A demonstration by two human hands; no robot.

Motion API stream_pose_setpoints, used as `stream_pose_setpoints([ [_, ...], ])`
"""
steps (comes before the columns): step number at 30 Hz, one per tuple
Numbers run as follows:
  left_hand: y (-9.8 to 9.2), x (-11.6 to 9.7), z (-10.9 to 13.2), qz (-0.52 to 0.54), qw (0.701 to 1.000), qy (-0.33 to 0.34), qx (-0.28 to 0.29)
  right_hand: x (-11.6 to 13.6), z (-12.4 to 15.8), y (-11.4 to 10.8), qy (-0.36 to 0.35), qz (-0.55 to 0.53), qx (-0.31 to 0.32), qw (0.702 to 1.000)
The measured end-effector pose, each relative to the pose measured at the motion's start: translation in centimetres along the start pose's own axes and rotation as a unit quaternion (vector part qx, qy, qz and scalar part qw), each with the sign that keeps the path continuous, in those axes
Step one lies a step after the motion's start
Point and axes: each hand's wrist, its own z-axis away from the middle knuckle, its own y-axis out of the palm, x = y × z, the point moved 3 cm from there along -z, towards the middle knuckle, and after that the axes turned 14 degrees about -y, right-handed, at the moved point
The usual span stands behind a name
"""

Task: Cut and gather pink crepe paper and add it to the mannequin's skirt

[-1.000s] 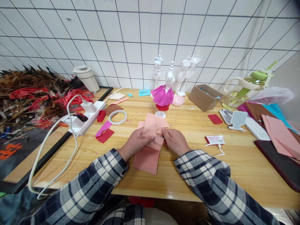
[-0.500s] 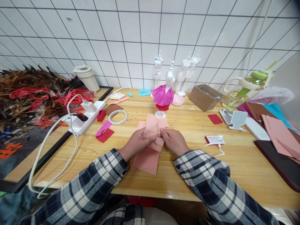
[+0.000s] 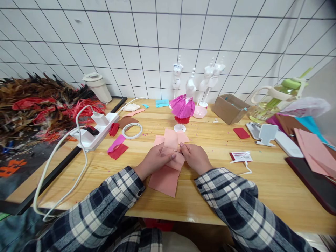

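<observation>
My left hand (image 3: 154,158) is closed on a light pink piece of crepe paper (image 3: 171,139), its thumb lying across the sheet. From the other side my right hand (image 3: 196,158) pinches the paper's right edge between thumb and fingers. A thin dark sliver (image 3: 178,152), perhaps a needle, shows between the two hands; its kind is hard to make out. Below them a darker pink sheet (image 3: 165,182) lies on the table. Just beyond stands a small white dress form with a magenta and red paper skirt (image 3: 183,107).
A ring of white tape (image 3: 132,131), red and magenta scraps (image 3: 117,150) and a power strip (image 3: 98,134) lie to the left. More dress forms (image 3: 210,78) stand by the wall. To the right are a cardboard box (image 3: 228,110), a phone stand (image 3: 267,134) and a jug (image 3: 273,101).
Hands and paper keep almost the same pose. The whole view has shifted very slightly, and the thin dark sliver between the hands shows a little more.
</observation>
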Motion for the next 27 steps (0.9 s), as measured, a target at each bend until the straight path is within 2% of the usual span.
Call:
stream_pose_setpoints([
  [4,0.20,0.02,-0.12,0.035,0.999,0.011,0.021,0.18,-0.03,0.00,-0.004,0.010,0.007,1.000],
  [9,0.16,0.00,-0.10,0.025,1.000,-0.003,0.006,0.32,-0.02,-0.07,-0.006,0.009,0.014,1.000],
  [14,0.20,-0.16,-0.03,0.033,0.999,0.010,0.014,0.40,0.13,0.06,-0.009,-0.005,0.012,1.000],
  [21,0.40,0.08,-0.16,0.000,1.000,0.016,0.010,0.51,-0.04,0.29,-0.001,0.027,0.020,0.999],
  [27,0.62,0.27,-0.28,0.014,0.999,0.021,0.029,0.69,-0.06,0.15,-0.006,0.042,0.022,0.999],
])
